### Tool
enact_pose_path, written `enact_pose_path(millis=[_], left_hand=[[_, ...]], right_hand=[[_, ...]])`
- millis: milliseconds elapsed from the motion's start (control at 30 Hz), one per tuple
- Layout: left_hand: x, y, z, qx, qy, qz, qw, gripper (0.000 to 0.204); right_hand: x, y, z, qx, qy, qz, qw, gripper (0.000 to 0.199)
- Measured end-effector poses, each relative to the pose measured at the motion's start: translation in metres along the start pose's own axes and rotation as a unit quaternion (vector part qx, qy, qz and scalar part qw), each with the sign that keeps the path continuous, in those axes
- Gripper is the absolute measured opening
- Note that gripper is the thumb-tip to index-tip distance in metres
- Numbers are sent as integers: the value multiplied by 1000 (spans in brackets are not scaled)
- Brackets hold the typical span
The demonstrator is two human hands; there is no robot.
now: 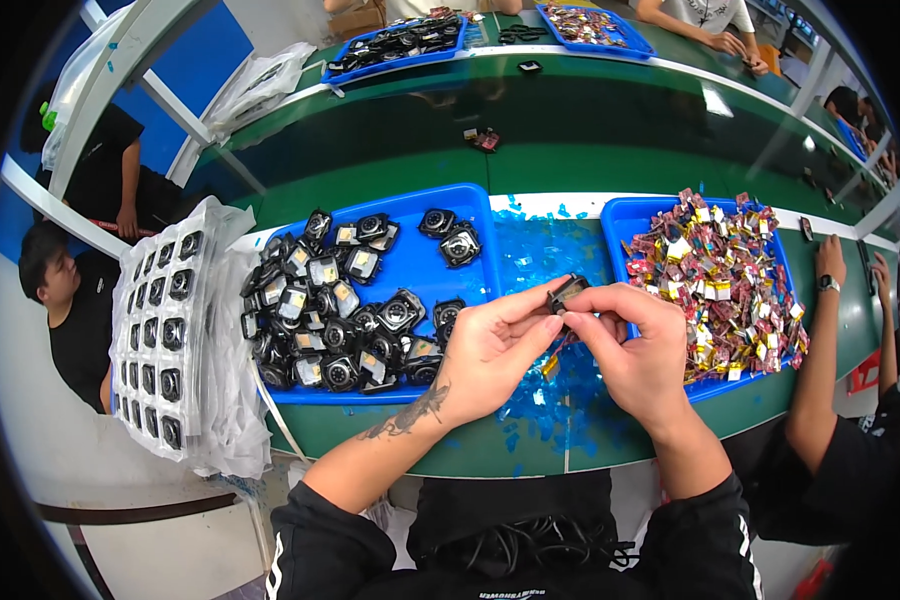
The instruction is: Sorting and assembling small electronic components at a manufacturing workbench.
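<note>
Both my hands meet above the middle of the bench, between two blue trays. My left hand (485, 355) pinches a small dark watch case (568, 289) tilted up between thumb and fingers. Against the same case, the thumb and fingers of my right hand (642, 350) are closed; its exact grip is partly hidden. A yellow-tipped piece (550, 368) shows just beneath the fingers; I cannot tell whether it hangs from the case. On the left, a blue tray (425, 275) bears many black watch cases (340, 370). The right blue tray (618, 228) is heaped with small reddish circuit boards (715, 290) with yellow and white tabs.
Blue film scraps (535, 250) litter the bench between the trays. Stacked clear plastic trays (150, 330) with watch cases stand at the left. A co-worker's forearm (820, 350) rests at the right bench edge. Across the belt (370, 140) are more blue trays and people.
</note>
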State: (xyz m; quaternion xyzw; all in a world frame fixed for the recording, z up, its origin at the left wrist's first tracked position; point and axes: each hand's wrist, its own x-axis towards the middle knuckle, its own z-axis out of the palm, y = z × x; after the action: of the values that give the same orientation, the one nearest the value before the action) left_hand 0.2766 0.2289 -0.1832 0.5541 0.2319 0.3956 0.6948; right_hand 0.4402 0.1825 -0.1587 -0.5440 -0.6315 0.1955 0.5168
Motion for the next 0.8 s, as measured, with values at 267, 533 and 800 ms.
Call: enact_pose_path(millis=[267, 533, 800], left_hand=[[2, -1, 1, 24, -12, -2, 1000, 39], [1, -4, 3, 47, -21, -1, 999, 40], [-3, -2, 9, 62, -13, 37, 997, 38]], right_hand=[[2, 2, -5, -12, -6, -6, 1000, 10], [6, 4, -9, -24, -9, -16, 1000, 9], [6, 11, -10, -4, 19, -44, 999, 25]])
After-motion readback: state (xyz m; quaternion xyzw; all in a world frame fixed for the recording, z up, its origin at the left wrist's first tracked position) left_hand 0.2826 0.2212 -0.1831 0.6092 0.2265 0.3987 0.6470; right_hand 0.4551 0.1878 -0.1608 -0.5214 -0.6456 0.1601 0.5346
